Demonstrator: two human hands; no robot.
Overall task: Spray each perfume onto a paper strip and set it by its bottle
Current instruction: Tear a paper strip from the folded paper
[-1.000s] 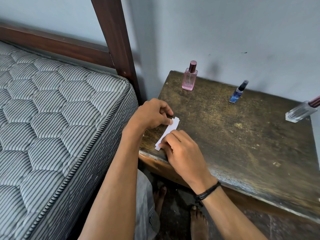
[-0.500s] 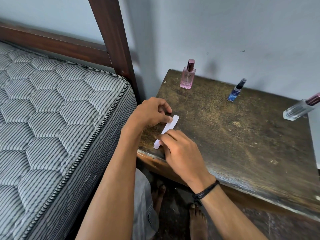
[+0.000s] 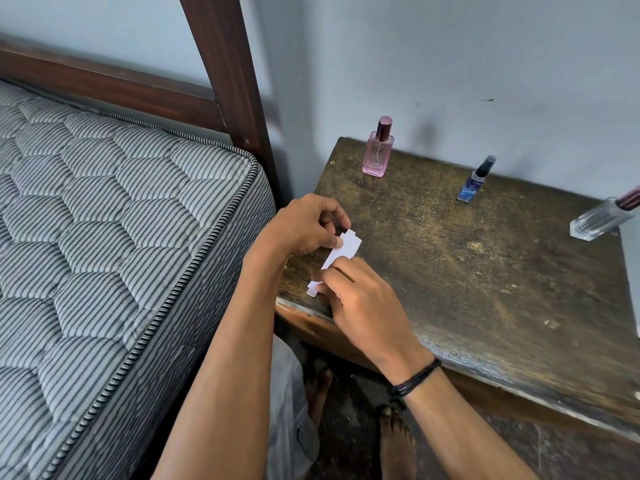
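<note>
A worn wooden bedside table (image 3: 485, 289) stands against a pale wall (image 3: 450, 57), beside a dark-framed bed (image 3: 221, 64) with a striped quilted mattress (image 3: 104, 220).

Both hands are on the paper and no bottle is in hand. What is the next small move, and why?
Probably slide one strip free: the paper strips show stepped ends, so likely several are stacked. The left hand and right hand both pinch them, so neither is free yet to lift the pink bottle.

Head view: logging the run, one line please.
left hand, right hand: pinch paper strips | pink bottle, blue bottle, clear bottle: untouched
</note>
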